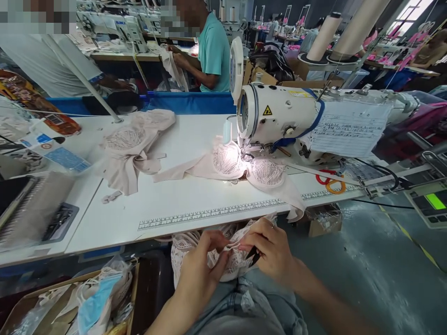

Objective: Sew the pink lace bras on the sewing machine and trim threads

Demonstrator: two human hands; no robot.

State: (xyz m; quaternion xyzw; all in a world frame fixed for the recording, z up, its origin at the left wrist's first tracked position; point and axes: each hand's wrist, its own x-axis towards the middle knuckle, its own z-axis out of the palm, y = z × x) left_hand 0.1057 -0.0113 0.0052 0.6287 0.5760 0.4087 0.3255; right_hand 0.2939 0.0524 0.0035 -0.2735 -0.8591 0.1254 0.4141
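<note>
Left hand (199, 274) pinches lace piece (223, 260) in lap; right hand (272, 251) grips dark snips (253, 255), trimming threads. Next: steady, precise snip near fingertips.

A yellow warning triangle sticker (267, 110) marks the sewing machine (279, 116); its paper sheet's (345, 128) writing is illegible.

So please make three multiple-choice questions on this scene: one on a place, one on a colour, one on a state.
1. Where do both hands hold the lace garment?
A) on the table
B) over the lap, below the table edge
C) under the needle

2. The scissors have handles of which colours?
A) red and orange
B) blue
C) black

3. The sewing machine lamp is
A) off
B) on
C) covered

Answers: B, the left hand and right hand are low, over jeans; A, both loops show; B, bright light falls on the fabric.
</note>
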